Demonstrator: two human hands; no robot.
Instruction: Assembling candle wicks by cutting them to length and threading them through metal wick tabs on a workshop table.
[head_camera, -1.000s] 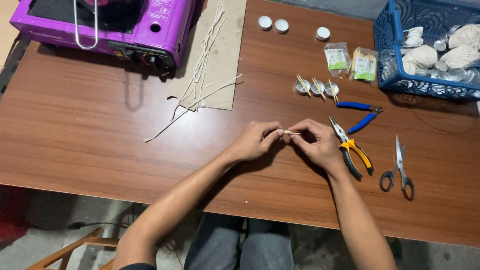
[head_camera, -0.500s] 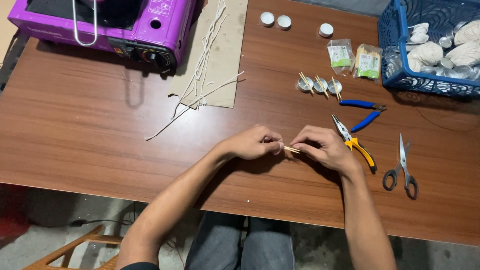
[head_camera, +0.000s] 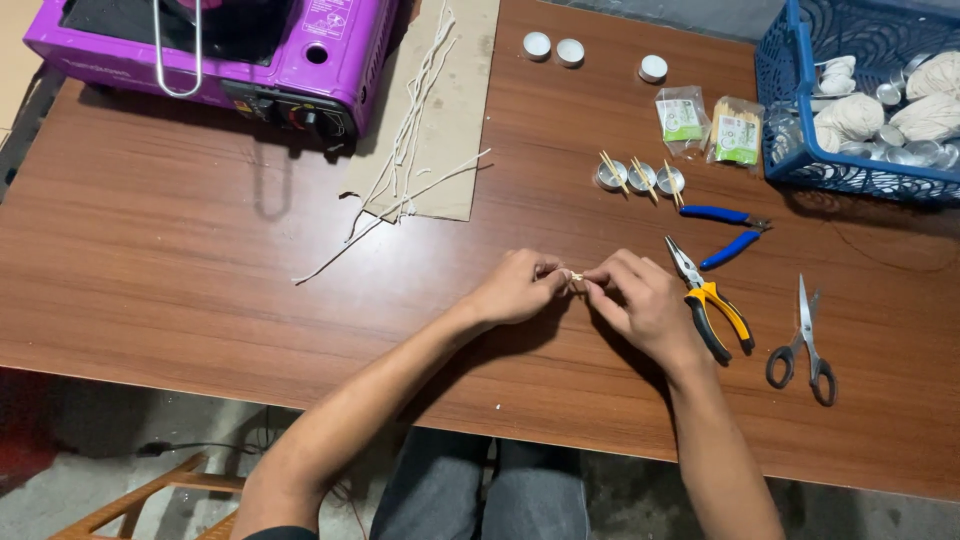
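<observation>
1. The left hand (head_camera: 518, 288) rests low over the wooden table (head_camera: 180, 260), fingers curled in, thumb and fingertips pinched together at its right edge; it has hold of one end of a small pale stick (head_camera: 575, 279).
2. The right hand (head_camera: 640, 302) faces it, fingertips likewise closed on the other end of the stick; the two hands nearly touch at the fingertips.
3. The stick lies between the two pinches, just above the table near its middle; it is too small to tell its make or whether it is one piece.
4. Just right of the right hand lie pliers with yellow and black handles (head_camera: 708, 305), jaws pointing away from the person; beyond them, pliers with blue handles (head_camera: 728, 232), spread apart.
5. Scissors (head_camera: 805, 345) lie further right, blades closed, handles toward the person.
6. Three small metal cups (head_camera: 640, 178), each with thin sticks leaning in it, stand in a row behind the pliers; two small clear packets (head_camera: 712, 126) lie behind those; three round white lids (head_camera: 570, 52) sit near the far edge.
7. A blue basket (head_camera: 790, 150) at the far right holds balls of pale string and more metal cups.
8. A purple gas stove (head_camera: 230, 55) stands at the far left; beside it a cardboard sheet (head_camera: 455, 110) carries long white wicks (head_camera: 405, 150), some trailing onto the table.
</observation>
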